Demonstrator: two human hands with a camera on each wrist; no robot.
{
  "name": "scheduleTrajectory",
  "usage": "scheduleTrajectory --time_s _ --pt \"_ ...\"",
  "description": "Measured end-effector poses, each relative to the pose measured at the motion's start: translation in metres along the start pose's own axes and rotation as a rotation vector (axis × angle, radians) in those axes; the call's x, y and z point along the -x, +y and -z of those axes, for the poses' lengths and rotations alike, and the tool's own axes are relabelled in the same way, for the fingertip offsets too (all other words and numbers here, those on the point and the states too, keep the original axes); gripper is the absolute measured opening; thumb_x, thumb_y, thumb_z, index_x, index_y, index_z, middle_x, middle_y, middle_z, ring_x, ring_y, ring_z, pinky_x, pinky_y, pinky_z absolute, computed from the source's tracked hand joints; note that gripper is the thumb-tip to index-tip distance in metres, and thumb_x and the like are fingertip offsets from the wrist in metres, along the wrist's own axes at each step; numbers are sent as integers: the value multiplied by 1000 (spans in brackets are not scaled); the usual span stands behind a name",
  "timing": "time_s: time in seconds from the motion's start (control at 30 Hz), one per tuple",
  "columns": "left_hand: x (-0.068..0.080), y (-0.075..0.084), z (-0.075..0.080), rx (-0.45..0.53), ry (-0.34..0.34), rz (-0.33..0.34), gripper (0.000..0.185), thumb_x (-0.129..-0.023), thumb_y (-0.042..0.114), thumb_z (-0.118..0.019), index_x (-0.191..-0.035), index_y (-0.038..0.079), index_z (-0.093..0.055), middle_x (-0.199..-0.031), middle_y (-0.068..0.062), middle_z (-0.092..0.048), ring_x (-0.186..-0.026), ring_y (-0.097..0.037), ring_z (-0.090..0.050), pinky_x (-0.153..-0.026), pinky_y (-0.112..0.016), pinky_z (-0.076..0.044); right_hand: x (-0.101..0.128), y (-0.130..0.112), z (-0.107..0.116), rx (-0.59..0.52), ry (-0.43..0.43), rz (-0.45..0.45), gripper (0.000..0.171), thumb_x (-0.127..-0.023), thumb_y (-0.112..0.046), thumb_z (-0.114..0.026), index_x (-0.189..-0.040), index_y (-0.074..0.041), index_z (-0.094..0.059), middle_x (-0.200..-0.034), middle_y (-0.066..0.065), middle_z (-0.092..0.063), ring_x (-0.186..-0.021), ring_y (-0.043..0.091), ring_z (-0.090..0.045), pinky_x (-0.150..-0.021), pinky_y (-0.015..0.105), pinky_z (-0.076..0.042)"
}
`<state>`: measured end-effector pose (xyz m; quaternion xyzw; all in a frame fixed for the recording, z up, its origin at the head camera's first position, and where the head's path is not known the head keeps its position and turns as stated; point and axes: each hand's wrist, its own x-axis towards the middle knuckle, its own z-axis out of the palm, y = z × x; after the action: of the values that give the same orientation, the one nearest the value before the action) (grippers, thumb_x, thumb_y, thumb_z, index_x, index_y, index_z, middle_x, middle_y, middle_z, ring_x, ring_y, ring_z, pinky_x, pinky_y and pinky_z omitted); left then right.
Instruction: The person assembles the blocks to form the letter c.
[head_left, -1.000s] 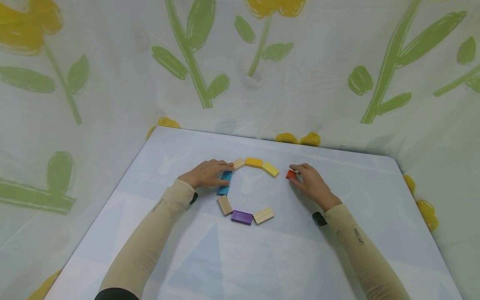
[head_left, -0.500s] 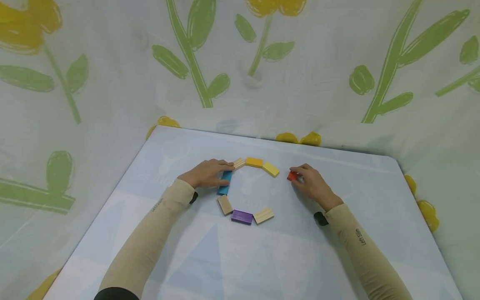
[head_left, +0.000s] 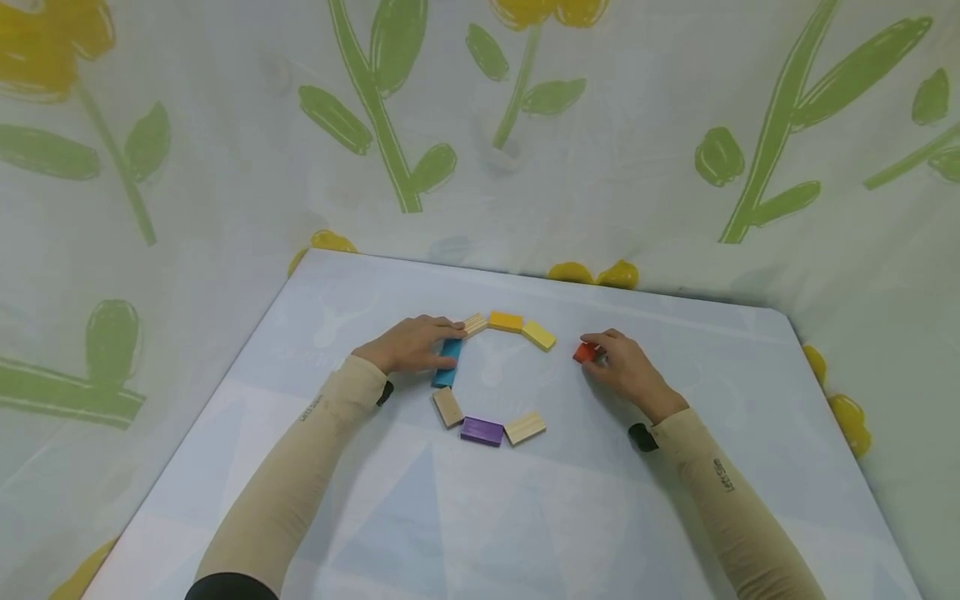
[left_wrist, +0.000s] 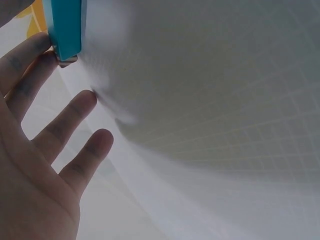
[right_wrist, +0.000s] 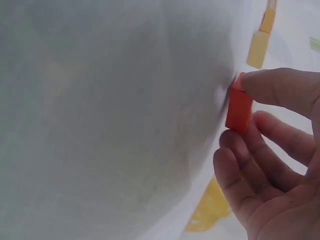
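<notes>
- Nearest on the table: a purple block between two wooden blocks.
- Left hand, fingers straight, rests on the blue block.
- Right hand pinches the red block, right of the yellow block.

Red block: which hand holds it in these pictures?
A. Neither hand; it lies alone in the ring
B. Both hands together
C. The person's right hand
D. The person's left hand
C: the right hand pinches the red block between thumb and fingers, while the left hand rests on the blue block.
</notes>
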<state>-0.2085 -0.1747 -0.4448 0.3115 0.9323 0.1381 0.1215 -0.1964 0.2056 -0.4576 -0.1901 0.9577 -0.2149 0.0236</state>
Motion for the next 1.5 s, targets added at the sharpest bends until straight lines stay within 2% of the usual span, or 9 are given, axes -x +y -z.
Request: scheduleTrajectory --time_s 0.17,0.33,0.63,0.87,1.07,1.2,1.5 --pt "-1 -1 -1 9 -14 16 59 -88 45 -60 -140 22 -45 -146 5 -37 -132 -25 -36 -107 -45 -29 4 -5 7 -13 74 -9 50 -83 -18 -71 -129 -8 -54 -109 7 -55 -95 23 -56 -81 39 -51" --pt "-2 -2 -2 -1 -7 12 59 -88 46 -60 -140 23 -45 -146 6 -37 -132 -24 -36 -107 -45 -29 8 -11 14 -45 170 42 47 -81 -16 -73 -125 -9 -57 -109 4 -55 -96 22 -56 -80 39 -51" --pt "-2 -2 -2 -2 -5 13 59 -87 47 -60 -140 24 -45 -146 6 -38 -132 -24 -36 -107 -45 -30 17 -24 16 -66 227 138 45 -80 -15 -73 -123 -11 -58 -109 2 -56 -95 24 -58 -78 42 -52" --pt "-3 -3 -4 -11 -17 28 59 -88 48 -58 -140 25 -44 -146 7 -36 -133 -23 -34 -108 -44 -28 25 -37 13 -82 178 152 44 -80 -19 -74 -122 -13 -59 -110 -2 -55 -95 20 -57 -78 38 -52" --pt "-3 -3 -4 -11 -18 30 59 -88 49 -58 -140 25 -44 -146 6 -36 -133 -24 -34 -108 -45 -28 33 -44 4 -98 149 236 43 -80 -15 -74 -120 -11 -60 -107 -1 -56 -91 21 -58 -77 37 -52" --pt "-2 -3 -5 -5 -17 20 60 -88 48 -59 -140 23 -44 -146 4 -37 -133 -25 -34 -108 -46 -28 37 -46 -3 -98 92 259 43 -79 -16 -74 -120 -11 -60 -106 -2 -56 -91 19 -58 -77 36 -53" --pt "-2 -4 -4 -10 5 6 59 -88 48 -59 -140 24 -44 -146 5 -38 -132 -24 -35 -107 -45 -29 42 -57 -12 -116 -47 238 42 -79 -16 -75 -119 -12 -62 -105 -4 -57 -91 16 -58 -76 33 -53"
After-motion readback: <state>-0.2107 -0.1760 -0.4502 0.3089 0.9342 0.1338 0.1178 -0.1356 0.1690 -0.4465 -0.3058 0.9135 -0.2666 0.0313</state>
